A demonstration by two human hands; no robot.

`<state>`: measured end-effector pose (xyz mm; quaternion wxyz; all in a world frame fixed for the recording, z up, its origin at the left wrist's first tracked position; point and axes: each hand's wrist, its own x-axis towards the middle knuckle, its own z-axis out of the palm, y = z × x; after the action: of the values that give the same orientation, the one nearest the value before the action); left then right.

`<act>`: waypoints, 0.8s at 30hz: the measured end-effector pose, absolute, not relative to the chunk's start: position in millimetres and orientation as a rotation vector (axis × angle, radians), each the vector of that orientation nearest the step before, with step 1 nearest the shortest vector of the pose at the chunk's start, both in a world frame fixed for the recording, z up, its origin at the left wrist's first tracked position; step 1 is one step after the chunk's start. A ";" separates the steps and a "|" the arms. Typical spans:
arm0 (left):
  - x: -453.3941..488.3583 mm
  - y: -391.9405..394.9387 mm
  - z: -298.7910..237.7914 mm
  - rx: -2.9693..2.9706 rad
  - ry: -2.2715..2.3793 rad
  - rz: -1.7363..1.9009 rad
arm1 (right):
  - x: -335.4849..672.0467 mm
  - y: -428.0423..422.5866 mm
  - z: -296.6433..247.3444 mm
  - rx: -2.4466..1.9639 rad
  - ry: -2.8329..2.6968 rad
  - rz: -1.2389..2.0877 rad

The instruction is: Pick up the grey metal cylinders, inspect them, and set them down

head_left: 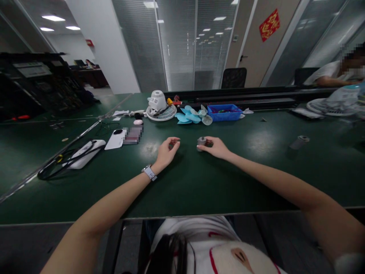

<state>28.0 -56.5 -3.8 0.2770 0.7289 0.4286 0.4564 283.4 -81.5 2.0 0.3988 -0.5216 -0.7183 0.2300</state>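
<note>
left hand (pixel 167 153): toward eleven o'clock, with loosely curled fingers, grasping nothing visible
right hand (pixel 216 147): toward twelve, pinching grey cylinder (pixel 202 141) by its sides, probably to keep it upright with the top free
grey cylinder: squat, dull, dark stub on top
second cylinder (pixel 299 142): near two, on bench (pixel 199 186)

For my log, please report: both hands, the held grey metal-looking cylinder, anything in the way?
Right hand gripping grey cylinder, upright. Left hand fingers curled, no object seen. Light-blue plastic fan blades beyond both hands, not between them.
</note>
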 end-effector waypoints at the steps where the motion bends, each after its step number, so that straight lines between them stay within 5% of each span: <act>1: 29.6 -61.4 -0.5 2.060 1.101 1.204 | 266.5 -85.2 1.1 -1.281 -1.853 0.615; 20: 37.4 -60.5 13.9 1.985 0.856 1.275 | 236.6 -97.4 -10.5 -1.111 -1.919 0.712; 24: 21.7 -52.1 -3.2 2.081 0.986 1.038 | 235.1 -98.4 -10.7 -1.153 -1.916 0.690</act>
<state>21.7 -52.1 -3.2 0.3031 0.7852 0.3719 0.3915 235.1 -98.4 -10.7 0.3901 -0.4539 -0.7538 0.2713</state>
